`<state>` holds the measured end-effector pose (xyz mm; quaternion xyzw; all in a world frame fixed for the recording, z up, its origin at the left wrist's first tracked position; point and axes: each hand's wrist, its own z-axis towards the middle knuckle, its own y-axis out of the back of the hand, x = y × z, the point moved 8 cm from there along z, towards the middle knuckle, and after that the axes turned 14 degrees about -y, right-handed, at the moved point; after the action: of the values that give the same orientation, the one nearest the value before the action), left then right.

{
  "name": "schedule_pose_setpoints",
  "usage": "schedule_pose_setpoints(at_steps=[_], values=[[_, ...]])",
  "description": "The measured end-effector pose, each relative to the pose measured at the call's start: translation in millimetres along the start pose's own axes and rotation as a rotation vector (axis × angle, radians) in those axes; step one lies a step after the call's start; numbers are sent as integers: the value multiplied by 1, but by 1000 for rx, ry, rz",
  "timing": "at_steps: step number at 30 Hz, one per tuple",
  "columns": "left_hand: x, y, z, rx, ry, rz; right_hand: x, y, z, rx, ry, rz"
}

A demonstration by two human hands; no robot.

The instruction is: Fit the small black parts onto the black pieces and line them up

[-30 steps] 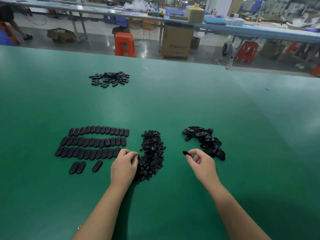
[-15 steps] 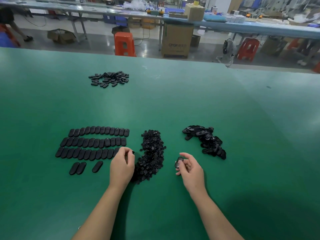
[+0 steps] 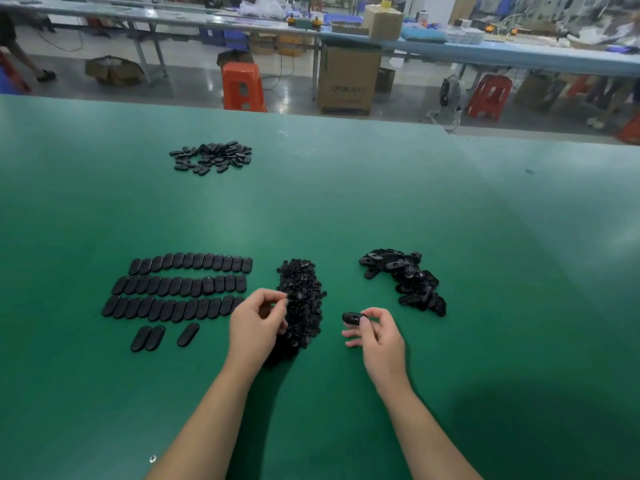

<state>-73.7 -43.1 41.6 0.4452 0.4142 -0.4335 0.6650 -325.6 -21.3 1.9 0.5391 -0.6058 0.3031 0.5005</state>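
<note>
Head view: my right hand [image 3: 375, 336] pinches an oval piece [image 3: 352, 318]; my left hand [image 3: 258, 322] fingers curl at the small-parts pile [image 3: 303, 299], contents unclear. I'd seat squarely.

1. One black oval piece [image 3: 351, 318] is pinched by the right hand [image 3: 379, 336].
2. The pile of small black parts [image 3: 302, 299] is touched by the left hand [image 3: 255, 323], fingers curled.
3. Finished pieces [image 3: 180, 287] are laid in rows on the green table [image 3: 346, 202].
</note>
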Motion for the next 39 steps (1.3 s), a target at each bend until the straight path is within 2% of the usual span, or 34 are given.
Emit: schedule_pose_setpoints(at_steps=[4, 9, 15, 20, 29, 35, 39], values=[[-17, -40, -1, 83, 71, -179, 0, 0, 0, -5, 8, 38], [-19, -81, -10, 249, 161, -156, 0, 1, 1, -18, 7, 49], [-15, -94, -23, 151, 292, -231, 1, 5, 1, -18, 9, 98], [-20, -99, -25, 114, 287, -268, 0, 11, 3, -53, 33, 72], [-23, -95, -21, 109, 269, -347, -2, 3, 5, 29, -1, 46], [-33, -109, -22, 247, 195, -331, 1, -8, 0, 104, 25, -36], [-34, -116, -26, 317, 172, -260, 3, -7, -2, 65, 64, -108]])
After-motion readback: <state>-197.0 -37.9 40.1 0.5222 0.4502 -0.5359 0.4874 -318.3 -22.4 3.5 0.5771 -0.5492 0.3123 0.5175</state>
